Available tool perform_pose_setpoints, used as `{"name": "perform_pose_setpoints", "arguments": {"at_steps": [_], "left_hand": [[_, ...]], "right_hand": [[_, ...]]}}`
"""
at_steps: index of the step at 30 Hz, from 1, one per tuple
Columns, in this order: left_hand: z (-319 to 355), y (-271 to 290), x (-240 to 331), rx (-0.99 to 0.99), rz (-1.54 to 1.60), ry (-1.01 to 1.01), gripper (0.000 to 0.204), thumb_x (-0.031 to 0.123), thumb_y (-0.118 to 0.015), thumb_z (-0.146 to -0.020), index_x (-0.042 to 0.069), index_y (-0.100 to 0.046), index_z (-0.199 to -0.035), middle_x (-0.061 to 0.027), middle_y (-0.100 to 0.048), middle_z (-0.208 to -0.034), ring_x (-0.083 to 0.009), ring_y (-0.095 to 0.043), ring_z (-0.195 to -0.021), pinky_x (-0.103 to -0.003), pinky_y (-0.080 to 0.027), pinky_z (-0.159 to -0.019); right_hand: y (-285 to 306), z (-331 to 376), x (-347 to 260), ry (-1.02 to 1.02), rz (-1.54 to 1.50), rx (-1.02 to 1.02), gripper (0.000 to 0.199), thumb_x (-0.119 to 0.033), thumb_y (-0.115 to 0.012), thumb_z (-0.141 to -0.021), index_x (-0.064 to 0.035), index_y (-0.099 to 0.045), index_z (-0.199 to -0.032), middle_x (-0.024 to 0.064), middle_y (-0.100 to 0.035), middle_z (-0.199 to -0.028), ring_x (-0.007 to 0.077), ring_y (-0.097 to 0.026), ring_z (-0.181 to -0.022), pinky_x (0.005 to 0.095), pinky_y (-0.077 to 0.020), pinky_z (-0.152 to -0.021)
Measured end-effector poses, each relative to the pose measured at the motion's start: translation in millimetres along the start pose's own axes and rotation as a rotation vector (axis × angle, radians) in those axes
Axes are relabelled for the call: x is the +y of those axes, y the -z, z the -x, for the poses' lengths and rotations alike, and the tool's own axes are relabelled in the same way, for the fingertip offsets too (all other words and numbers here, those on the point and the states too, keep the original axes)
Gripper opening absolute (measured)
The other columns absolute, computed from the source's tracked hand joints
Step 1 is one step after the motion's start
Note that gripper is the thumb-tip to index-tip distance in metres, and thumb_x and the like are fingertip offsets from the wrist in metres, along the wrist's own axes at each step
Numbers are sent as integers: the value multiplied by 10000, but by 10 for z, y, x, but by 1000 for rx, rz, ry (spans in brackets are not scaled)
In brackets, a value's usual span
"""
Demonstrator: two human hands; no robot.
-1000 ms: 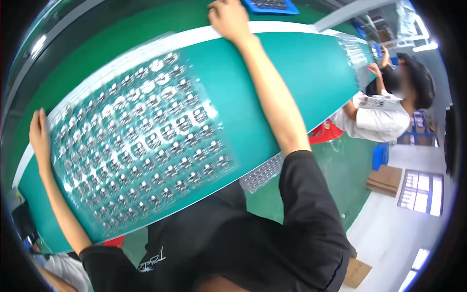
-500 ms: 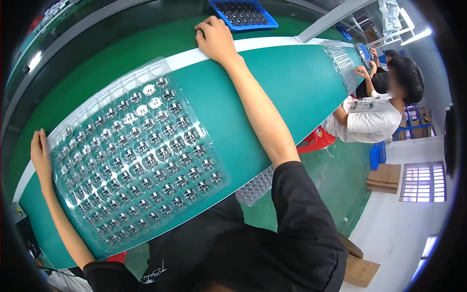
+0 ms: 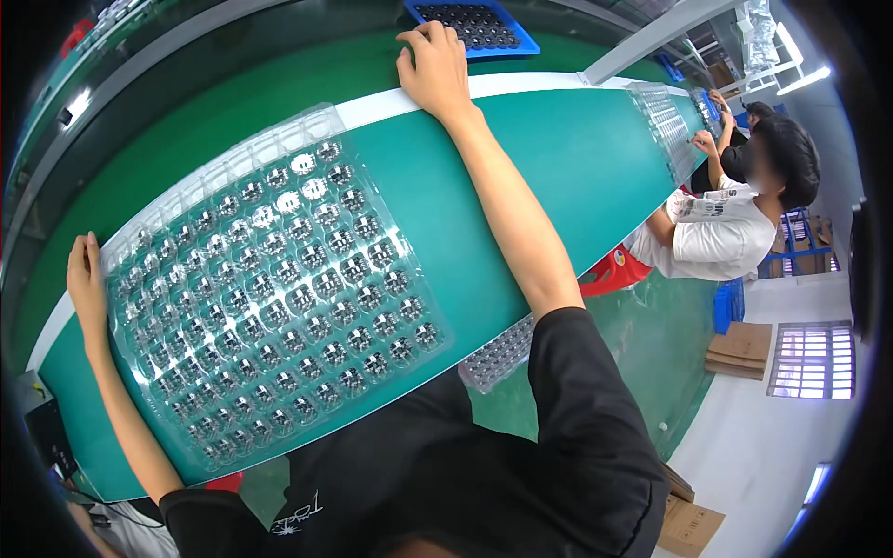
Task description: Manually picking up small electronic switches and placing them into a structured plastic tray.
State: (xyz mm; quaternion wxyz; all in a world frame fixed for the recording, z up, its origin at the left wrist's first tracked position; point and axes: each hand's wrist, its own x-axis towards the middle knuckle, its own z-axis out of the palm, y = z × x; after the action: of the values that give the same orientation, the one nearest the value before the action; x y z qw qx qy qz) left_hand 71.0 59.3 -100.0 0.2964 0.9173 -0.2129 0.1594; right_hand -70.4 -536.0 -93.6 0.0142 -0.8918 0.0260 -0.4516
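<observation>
A large clear plastic blister tray (image 3: 265, 284) with several rows of small round dark parts lies flat on the green-topped workbench (image 3: 549, 163). My left hand (image 3: 86, 279) rests against the tray's far left edge, fingers extended. My right hand (image 3: 433, 65) reaches far across the bench, palm down at its white back edge, just in front of a blue tray (image 3: 474, 23) of dark parts. Neither hand clearly grips anything.
A green conveyor belt (image 3: 214, 102) runs behind the bench. Another clear tray (image 3: 502, 353) pokes out under the bench's near edge. To the right a seated person in a white shirt (image 3: 726, 228) works on a further clear tray (image 3: 665, 121). Cardboard boxes (image 3: 735, 344) lie on the floor.
The view has steadied and shifted down. The clear tray now lies settled on the bench. My right hand stays stretched to the back edge near the blue tray.
</observation>
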Motion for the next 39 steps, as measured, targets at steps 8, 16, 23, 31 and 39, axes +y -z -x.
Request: {"name": "perform_pose_setpoints", "arguments": {"at_steps": [8, 16, 23, 31, 39], "left_hand": [[5, 10, 3, -10, -15, 30, 332, 303, -529, -1098, 6, -540, -949, -77, -457, -781, -158, -406, -707, -311, -385, -663], [-15, 11, -3, -20, -26, 39, 345, 314, -527, -1097, 10, -532, -934, -69, -459, -769, -152, -407, -698, -309, -385, -656], [18, 45, 18, -12, -21, 44, 351, 317, -532, -1096, 4, -548, -937, -76, -468, -769, -152, -413, -704, -309, -385, -658], [26, 31, 116, -2, -10, 66, 352, 317, -533, -1095, -2, -556, -947, -72, -461, -769, -153, -408, -706, -309, -384, -661], [19, 32, 5, -26, -10, 41, 359, 326, -529, -1099, 4, -546, -941, -65, -430, -774, -144, -403, -715, -295, -382, -673]], "right_hand": [[19, 1, 2, -15, 7, -24, 216, -114, -684, -848, -87, -750, -1051, 104, -619, -1095, 318, -585, -1028, 451, -468, -858], [-3, -2, 49, -16, 13, 14, 210, -111, -687, -842, -88, -748, -1041, 97, -613, -1083, 317, -576, -1041, 448, -460, -863], [-64, -34, 182, -6, 21, 64, 232, -123, -667, -806, -73, -764, -1011, 124, -629, -1050, 342, -591, -1007, 487, -467, -832], [335, 194, 1006, -299, 277, 7, 226, -205, -649, -882, -97, -751, -1052, 161, -649, -1116, 376, -619, -1067, 496, -516, -911], [407, 255, 1106, -429, 241, 0, 212, -212, -640, -890, -93, -729, -1041, 182, -632, -1149, 392, -616, -1070, 486, -517, -922]]}}
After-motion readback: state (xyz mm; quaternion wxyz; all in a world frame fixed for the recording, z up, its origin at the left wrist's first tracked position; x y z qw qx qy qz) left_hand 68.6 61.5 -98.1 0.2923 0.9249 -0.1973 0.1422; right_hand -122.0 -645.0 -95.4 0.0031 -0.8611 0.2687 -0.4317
